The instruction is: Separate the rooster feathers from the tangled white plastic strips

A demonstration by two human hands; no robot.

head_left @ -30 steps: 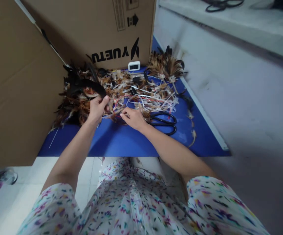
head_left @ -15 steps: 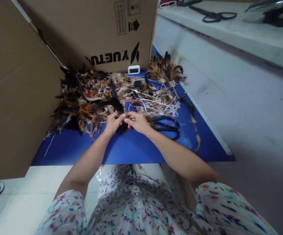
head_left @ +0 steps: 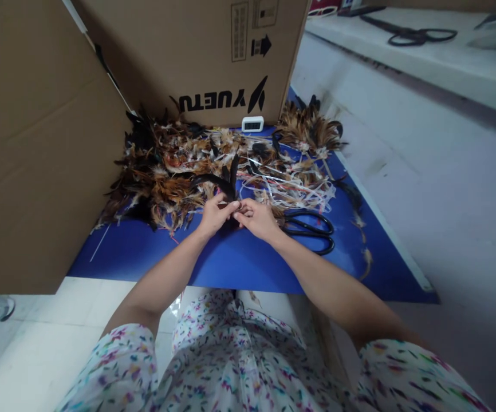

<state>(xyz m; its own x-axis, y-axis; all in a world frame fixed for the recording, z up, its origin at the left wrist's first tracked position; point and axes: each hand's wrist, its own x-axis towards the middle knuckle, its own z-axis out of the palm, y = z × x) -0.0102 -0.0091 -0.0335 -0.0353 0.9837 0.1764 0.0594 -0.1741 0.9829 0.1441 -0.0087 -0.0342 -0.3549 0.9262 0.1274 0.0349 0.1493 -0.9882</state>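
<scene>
Head view, both hands at work above the blue table (head_left: 248, 266). The fingers of my left hand (head_left: 217, 215) are pinched, thumb uppermost, on the lower end of the dark feathers (head_left: 224, 182), whose long tips fan away from my fingertips, one set upward and one toward the left. My right hand (head_left: 256, 218) meets it, fingers curled in and tips at the same lower end; what these tips grasp, if anything, I cannot tell, the detail being small and shadowed.

Left of my fingers and beyond them spreads the feather pile (head_left: 157, 177), brown, black and pale. Beyond my right fingers lie the white strips (head_left: 303, 194), tangled among feathers and red strands. The scissors (head_left: 308, 233) lie just right of my right hand, black loops pointing away from it. Farther right is a thin feather strand (head_left: 363, 234), curved near the table's edge.

Straight beyond my fingers, past the pile, the small white clock (head_left: 252, 124) stands before the printed box (head_left: 213, 57); a feather tuft (head_left: 310, 129) lies to its right. The plain cardboard (head_left: 37, 143) rises left of my hands. Far off to the upper right, the ledge (head_left: 445, 68) bears the other scissors (head_left: 413, 37).
</scene>
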